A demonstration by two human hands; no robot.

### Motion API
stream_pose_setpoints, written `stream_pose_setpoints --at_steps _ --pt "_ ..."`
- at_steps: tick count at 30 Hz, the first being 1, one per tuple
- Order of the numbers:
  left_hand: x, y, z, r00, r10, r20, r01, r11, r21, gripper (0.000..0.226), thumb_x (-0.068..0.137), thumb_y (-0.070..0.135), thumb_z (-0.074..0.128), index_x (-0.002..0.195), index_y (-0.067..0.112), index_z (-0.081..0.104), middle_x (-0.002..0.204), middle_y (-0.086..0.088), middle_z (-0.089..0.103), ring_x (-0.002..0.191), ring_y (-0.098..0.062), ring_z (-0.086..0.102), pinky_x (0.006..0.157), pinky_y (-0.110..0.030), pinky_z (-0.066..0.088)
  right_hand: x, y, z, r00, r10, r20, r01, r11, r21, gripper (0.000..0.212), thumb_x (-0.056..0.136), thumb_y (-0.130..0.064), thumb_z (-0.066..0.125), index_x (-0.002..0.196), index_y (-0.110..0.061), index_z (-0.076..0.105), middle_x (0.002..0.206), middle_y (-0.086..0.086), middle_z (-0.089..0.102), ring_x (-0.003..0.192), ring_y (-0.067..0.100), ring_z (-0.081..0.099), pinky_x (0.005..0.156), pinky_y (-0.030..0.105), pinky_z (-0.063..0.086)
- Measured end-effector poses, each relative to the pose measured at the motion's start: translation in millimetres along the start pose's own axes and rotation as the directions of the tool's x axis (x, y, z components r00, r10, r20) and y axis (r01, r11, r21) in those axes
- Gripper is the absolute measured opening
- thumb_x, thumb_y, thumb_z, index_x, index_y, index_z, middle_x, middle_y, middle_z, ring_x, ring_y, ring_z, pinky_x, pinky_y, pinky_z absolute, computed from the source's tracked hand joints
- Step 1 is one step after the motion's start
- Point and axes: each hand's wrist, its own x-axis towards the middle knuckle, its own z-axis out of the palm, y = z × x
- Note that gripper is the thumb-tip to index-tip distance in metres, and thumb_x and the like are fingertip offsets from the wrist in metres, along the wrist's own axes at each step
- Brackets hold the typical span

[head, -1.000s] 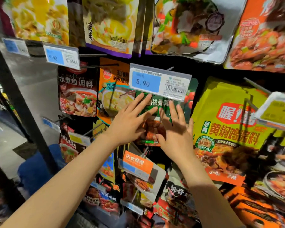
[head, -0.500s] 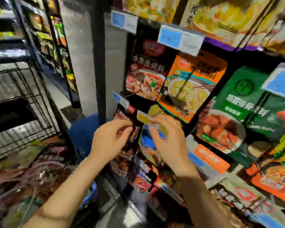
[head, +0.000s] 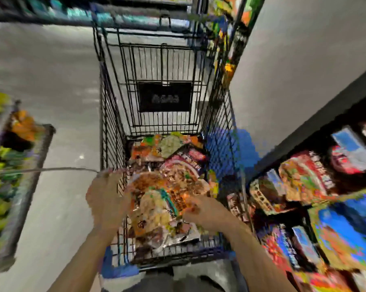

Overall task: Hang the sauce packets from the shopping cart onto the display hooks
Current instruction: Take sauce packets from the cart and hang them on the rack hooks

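The view is blurred by motion. A black wire shopping cart point(head: 112, 133) stands straight ahead of me, with a pile of several sauce packets point(head: 177, 163) in its near end. My left hand point(head: 108, 199) is at the cart's left wall, beside the top orange and yellow packet point(head: 156, 201). At that packet's right edge my right hand point(head: 203, 211) lies with its fingers on the packet. The blur hides whether either hand grips it. The display hooks with hanging packets point(head: 304, 182) are at the right.
A grey end panel point(head: 293, 60) rises to the right of the cart, above the display. A shelf with green and orange goods point(head: 19, 165) juts in at the left. Grey aisle floor point(head: 51, 81) lies between that shelf and the cart.
My view has swung left from the display hooks down to the cart. Both hands left the hanging packets and price tag and now reach onto the pile in the cart.
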Motion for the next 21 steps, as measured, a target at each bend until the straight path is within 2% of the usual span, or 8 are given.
stream_pose_setpoints --at_steps 2,5,7,9,11,15,18,21 --pt "5.4 -15.6 -5.1 0.986 -0.163 -0.024 0.162 0.985 -0.054 0.065 0.078 0.045 0.048 0.133 0.011 0.050 0.139 -0.021 0.044 0.126 -0.039 0.041 0.101 -0.048 0.033 13.4 -0.2 10.1 0.993 0.050 0.104 -0.045 0.998 -0.054 0.050 0.091 -0.042 0.054 0.133 -0.015 0.047 0.133 0.004 0.051 0.114 0.021 0.053 0.092 0.035 0.046" --pt "13.8 -28.9 -14.9 0.944 -0.327 -0.042 0.311 0.925 -0.220 0.075 0.077 0.042 0.054 0.144 0.017 0.034 0.148 -0.016 0.034 0.136 -0.033 0.031 0.110 -0.048 0.024 35.3 8.8 15.7 0.989 0.066 0.135 -0.060 0.997 -0.043 0.054 0.088 -0.047 0.057 0.134 -0.022 0.044 0.136 -0.001 0.049 0.117 0.017 0.050 0.090 0.030 0.046" --pt "19.3 -37.0 -21.8 0.913 -0.404 -0.065 0.361 0.869 -0.339 0.075 0.078 0.043 0.058 0.145 0.020 0.032 0.148 -0.010 0.035 0.132 -0.031 0.038 0.110 -0.049 0.029 49.7 10.5 12.9 0.987 0.076 0.141 -0.077 0.997 -0.001 0.049 0.088 -0.044 0.057 0.131 -0.023 0.047 0.133 -0.002 0.052 0.113 0.015 0.052 0.086 0.028 0.048" --pt "21.4 -41.4 -25.6 0.895 -0.442 -0.062 0.379 0.825 -0.419 0.069 0.085 0.033 0.065 0.144 0.022 0.032 0.148 -0.007 0.035 0.123 -0.028 0.047 0.103 -0.045 0.039 68.9 12.0 10.2 0.983 0.088 0.158 -0.091 0.996 0.013 0.048 0.091 -0.042 0.056 0.133 -0.022 0.046 0.134 -0.001 0.050 0.115 0.017 0.052 0.089 0.030 0.047" --pt "24.1 -39.5 -20.8 0.925 -0.378 -0.040 0.331 0.852 -0.405 0.066 0.088 0.026 0.064 0.145 0.025 0.030 0.150 -0.005 0.030 0.126 -0.025 0.043 0.101 -0.042 0.040 91.8 15.4 8.5 0.978 0.099 0.181 -0.107 0.994 0.032 0.052 0.090 -0.042 0.056 0.136 -0.021 0.042 0.138 0.000 0.046 0.118 0.018 0.049 0.094 0.031 0.046" --pt "49.6 -34.6 12.3 0.986 -0.163 0.043 0.167 0.976 -0.143 0.068 0.090 0.040 0.056 0.148 0.028 0.024 0.157 -0.004 0.013 0.143 -0.023 0.012 0.115 -0.044 0.019 143.0 24.8 11.2 0.976 0.109 0.188 -0.120 0.992 0.049 0.059 0.090 -0.042 0.057 0.141 -0.019 0.038 0.145 0.000 0.039 0.126 0.019 0.044 0.098 0.030 0.043" --pt "62.0 -40.2 35.3 0.995 0.006 0.102 -0.017 0.994 0.112 0.065 0.091 0.053 0.037 0.147 0.021 0.029 0.157 -0.012 0.013 0.143 -0.031 0.012 0.113 -0.048 0.024 179.1 38.0 13.6 0.985 0.131 0.115 -0.134 0.991 0.014 0.061 0.090 -0.040 0.057 0.143 -0.019 0.035 0.145 0.001 0.039 0.128 0.020 0.042 0.099 0.031 0.040" --pt "60.5 -43.7 46.1 0.997 0.049 0.060 -0.059 0.980 0.192 0.065 0.088 0.046 0.047 0.145 0.019 0.034 0.155 -0.015 0.017 0.144 -0.030 0.013 0.112 -0.048 0.024 215.2 51.2 16.8 0.983 0.166 0.075 -0.163 0.986 -0.046 0.063 0.088 -0.037 0.060 0.142 -0.018 0.033 0.139 0.007 0.046 0.120 0.025 0.049 0.095 0.036 0.046"
